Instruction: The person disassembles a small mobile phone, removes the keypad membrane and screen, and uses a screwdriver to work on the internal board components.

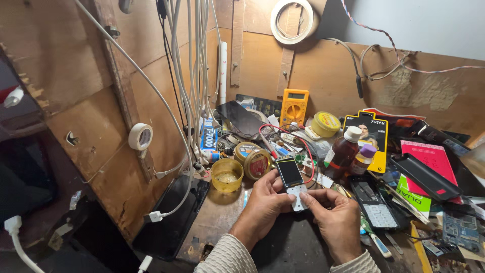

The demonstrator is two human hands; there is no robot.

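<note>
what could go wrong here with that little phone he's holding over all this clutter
The small phone is pinched only between the fingertips of the left hand and right hand, so it could slip onto the crowded bench. The red lead loops right beside it and might snag on it. The brown bottle and open yellow tub stand close; a stray elbow or tug could tip them.

I see a small keypad phone (292,181) without its outer shell, standing nearly upright above the counter (217,222), just below the middle of my view. Its dark screen, framed in pale metal, faces me and points to twelve o'clock; the bare white keypad board sits at six o'clock.
</note>
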